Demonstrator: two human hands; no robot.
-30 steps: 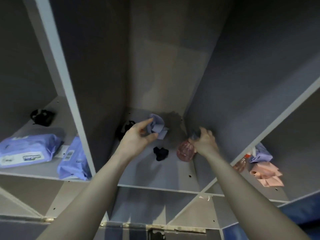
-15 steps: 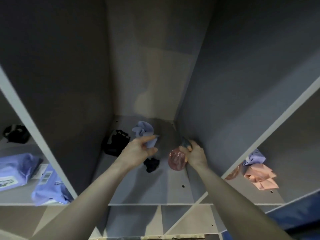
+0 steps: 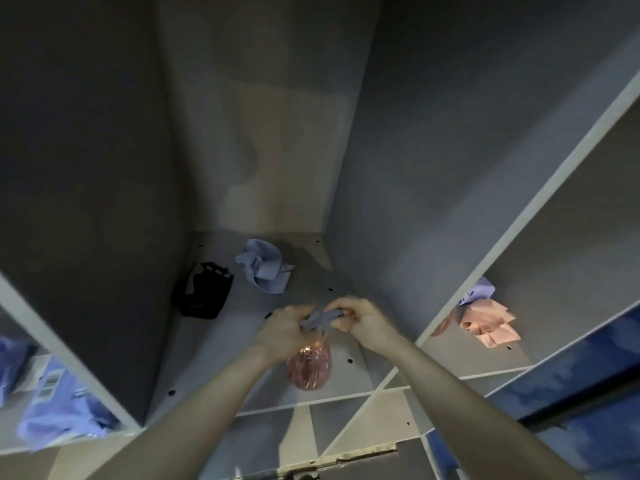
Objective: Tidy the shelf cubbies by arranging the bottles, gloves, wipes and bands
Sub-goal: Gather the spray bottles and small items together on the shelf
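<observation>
With our left hand point(image 3: 289, 329) and right hand point(image 3: 367, 318) both pinching the spray head of the pink bottle point(image 3: 309, 367), we next stand it upright in the cubby point(image 3: 214, 341).

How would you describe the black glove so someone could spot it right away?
Look into the middle cubby, the one both hands reach into. The black glove lies at its back left, against the left wall, beside the crumpled blue glove. It is the only black thing in that cubby.
</observation>
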